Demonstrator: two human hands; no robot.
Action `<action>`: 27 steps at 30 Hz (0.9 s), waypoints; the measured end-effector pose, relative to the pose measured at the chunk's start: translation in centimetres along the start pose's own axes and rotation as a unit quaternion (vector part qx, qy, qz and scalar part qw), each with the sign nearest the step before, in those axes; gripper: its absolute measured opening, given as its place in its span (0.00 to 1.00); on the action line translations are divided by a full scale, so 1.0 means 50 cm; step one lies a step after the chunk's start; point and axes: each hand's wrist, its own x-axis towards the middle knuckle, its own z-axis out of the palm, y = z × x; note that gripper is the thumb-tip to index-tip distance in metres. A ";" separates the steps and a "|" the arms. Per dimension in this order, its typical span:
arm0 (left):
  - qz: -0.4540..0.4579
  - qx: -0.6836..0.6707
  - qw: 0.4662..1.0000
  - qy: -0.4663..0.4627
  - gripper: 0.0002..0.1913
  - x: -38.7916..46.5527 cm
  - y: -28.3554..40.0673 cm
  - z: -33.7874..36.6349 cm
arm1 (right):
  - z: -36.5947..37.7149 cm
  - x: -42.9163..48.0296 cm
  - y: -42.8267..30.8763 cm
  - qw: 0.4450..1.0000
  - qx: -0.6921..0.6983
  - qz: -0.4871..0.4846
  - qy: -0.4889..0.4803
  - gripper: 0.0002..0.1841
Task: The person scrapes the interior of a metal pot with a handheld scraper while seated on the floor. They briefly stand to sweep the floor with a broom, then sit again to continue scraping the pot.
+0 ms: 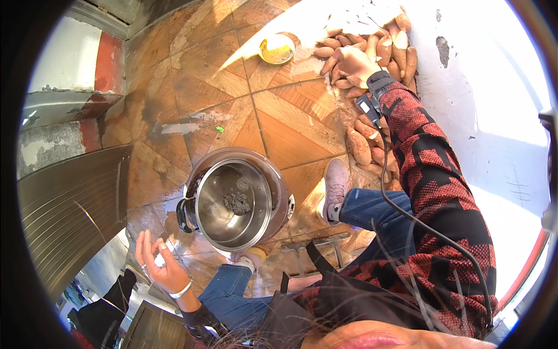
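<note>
My right hand (355, 65) reaches onto a pile of sweet potatoes (386, 50) by the white wall; its fingers are bent over them, and whether it grips one is unclear. My left hand (161, 266) is raised palm up at the lower left, fingers apart and holding nothing. Between my feet and the left side stands a steel pot (218, 192) with a black handle, resting on or in a larger brown vessel (279, 187). A steel scouring pad (236, 203) lies inside the pot. More sweet potatoes (359, 146) lie beside my right sleeve.
A round yellowish bowl or lid (277, 49) sits on the tiled floor near the pile. A small green scrap (219, 129) lies on the tiles. A ribbed metal panel (74, 209) stands at the left, and the white wall (471, 109) runs along the right. A cable hangs along my right arm.
</note>
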 end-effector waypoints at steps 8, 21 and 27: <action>-0.109 0.035 0.993 -0.020 0.19 0.020 -0.095 0.015 | 0.132 0.173 0.056 0.978 -0.202 -0.056 0.009 0.15; -0.163 0.049 0.985 -0.034 0.19 0.061 -0.054 0.064 | 0.141 0.179 0.030 0.858 -0.505 -0.080 0.052 0.13; -0.073 0.060 0.994 -0.054 0.18 0.048 -0.054 0.042 | -0.050 -0.111 0.007 0.969 -0.207 0.015 -0.133 0.17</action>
